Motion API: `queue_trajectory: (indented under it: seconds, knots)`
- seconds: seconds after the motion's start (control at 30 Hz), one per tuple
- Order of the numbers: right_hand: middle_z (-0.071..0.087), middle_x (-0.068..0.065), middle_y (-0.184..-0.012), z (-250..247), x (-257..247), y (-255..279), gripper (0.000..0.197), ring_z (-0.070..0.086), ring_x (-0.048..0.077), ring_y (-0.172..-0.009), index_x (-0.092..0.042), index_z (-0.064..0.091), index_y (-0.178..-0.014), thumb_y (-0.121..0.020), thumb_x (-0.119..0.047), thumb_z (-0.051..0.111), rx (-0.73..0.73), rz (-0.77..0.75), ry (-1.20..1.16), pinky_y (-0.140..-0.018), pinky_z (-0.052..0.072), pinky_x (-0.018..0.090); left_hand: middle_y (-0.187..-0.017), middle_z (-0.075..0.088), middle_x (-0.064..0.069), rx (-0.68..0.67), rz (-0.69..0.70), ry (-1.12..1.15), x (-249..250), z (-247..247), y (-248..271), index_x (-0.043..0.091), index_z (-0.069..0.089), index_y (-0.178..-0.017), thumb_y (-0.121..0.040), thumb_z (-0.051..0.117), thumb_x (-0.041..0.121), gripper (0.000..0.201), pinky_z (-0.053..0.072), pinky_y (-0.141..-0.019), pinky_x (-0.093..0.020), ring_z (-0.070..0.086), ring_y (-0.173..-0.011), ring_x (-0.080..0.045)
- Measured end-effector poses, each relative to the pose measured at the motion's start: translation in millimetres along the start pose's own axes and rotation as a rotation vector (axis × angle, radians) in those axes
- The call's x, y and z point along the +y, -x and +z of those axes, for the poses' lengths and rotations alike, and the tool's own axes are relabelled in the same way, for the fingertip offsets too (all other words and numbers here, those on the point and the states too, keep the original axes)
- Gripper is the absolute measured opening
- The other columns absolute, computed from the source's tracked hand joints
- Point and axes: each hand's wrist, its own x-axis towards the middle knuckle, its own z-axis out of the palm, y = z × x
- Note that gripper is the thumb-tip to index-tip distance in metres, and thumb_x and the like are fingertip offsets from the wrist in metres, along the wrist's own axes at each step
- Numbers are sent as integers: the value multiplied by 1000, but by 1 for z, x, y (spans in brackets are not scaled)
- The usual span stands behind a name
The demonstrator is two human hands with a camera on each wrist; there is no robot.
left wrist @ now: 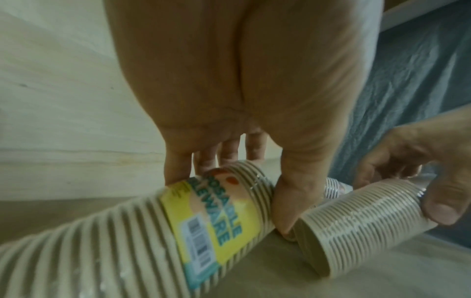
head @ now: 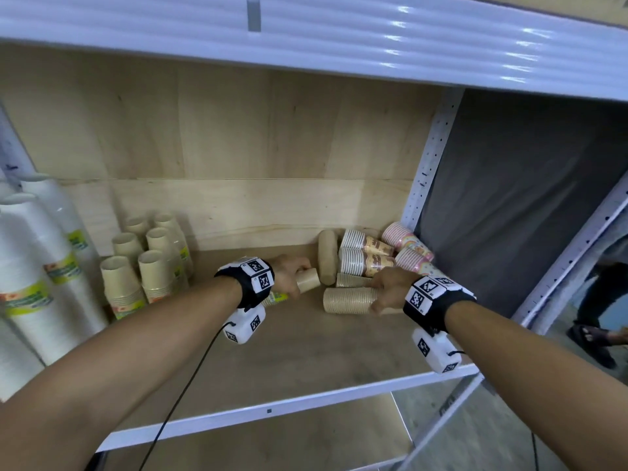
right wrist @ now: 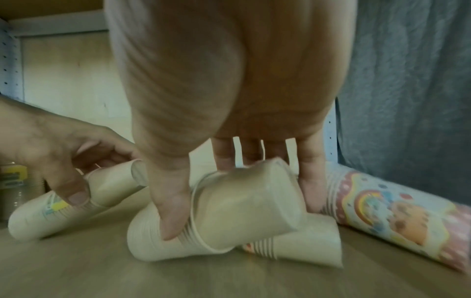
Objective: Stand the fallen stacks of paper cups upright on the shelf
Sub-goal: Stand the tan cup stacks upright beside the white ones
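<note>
Both hands are engaged on fallen stacks at mid-shelf (head: 306,355). The left hand (head: 289,271) grips a labelled stack (left wrist: 142,227), fingers and thumb curled round it; it lies tilted, narrow end toward the back. The right hand (head: 387,288) grips a plain stack (head: 350,300) lying on its side just right of it, thumb and fingers round its narrow end.

Judged step: seizing two stacks, none of these yet raised. The next move calls for tipping each onto its wide rim; nested cups may slide apart.

Behind, toward the right back corner, a further heap (head: 370,253) lies fallen, touching the plain stack, crowding the right hand. Upright stacks (head: 146,260) stand at the left back, white stacks (head: 37,266) beside them.
</note>
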Motion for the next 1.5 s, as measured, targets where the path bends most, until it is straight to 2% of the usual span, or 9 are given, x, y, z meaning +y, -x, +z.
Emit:
queue_trajectory:
  seconds: [0.23,0.47,0.63,0.77,1.0,1.1,1.27,1.37,1.5]
  knots:
    - [60,-1,-122,-38,-33,-2,54,55,16,-101,-19,63,-120,-72,-35,81,87,-88,-41,-80,46,26,-121,56,1,92,-23,73,-9,-27,23,21,48,-129,-74,78,24,62,52,-86,-34,59,-104,-21]
    - [54,-8,-96,-59,-84,-10,42,52,11,-87,-15,65,-115,-77,-23,80,92,-243,-31,-52,33,15,-113,56,4,156,-81,127,-30,-50,55,23,51,-122,-76,80,21,55,45,-72,-25,55,-95,-17]
    - [56,-1,-114,-64,-118,-16,51,53,14,-94,-16,60,-122,-76,-27,78,87,-325,9,-64,41,21,-127,51,4,144,-145,113,-43,-62,84,21,50,-126,-78,79,21,55,54,-78,-33,58,-99,-20]
    - [55,-5,-101,-69,-151,-15,41,54,13,-90,-15,65,-117,-77,-18,77,87,-401,46,-55,38,16,-125,51,0,126,-221,169,-53,-69,107,17,51,-127,-82,75,15,51,51,-51,-24,61,-75,-19]
    - [56,-3,-99,-71,-212,-10,40,56,14,-90,-14,66,-115,-77,-21,77,86,-552,103,-74,48,25,-119,60,-3,212,-363,227,-76,-77,154,13,58,-122,-77,76,15,49,59,-74,-35,69,-99,-27]
    - [57,-2,-97,-68,-238,-4,43,56,16,-90,-13,66,-117,-77,-24,77,97,-622,121,-80,49,30,-110,62,-5,218,-421,231,-88,-79,175,16,59,-107,-74,78,17,38,60,-69,-33,70,-86,-25]
    - [58,-3,-85,-58,-275,1,40,57,17,-83,-14,68,-113,-76,-26,77,134,-672,87,-69,42,24,-85,55,1,253,-495,170,-103,-79,205,16,55,-93,-78,76,13,27,47,-46,-20,59,-64,-16]
    - [54,-6,-74,-50,-294,3,35,57,17,-79,-12,69,-110,-77,-22,75,132,-707,83,-58,41,22,-86,56,3,269,-536,137,-113,-76,217,20,54,-91,-76,78,16,29,44,-51,-24,62,-78,-20]
    - [61,2,-87,-42,-312,2,36,59,19,-80,-7,68,-107,-77,-26,76,131,-734,39,-60,42,23,-101,66,-5,264,-542,118,-124,-72,227,17,63,-105,-73,79,16,35,55,-60,-32,68,-86,-25]
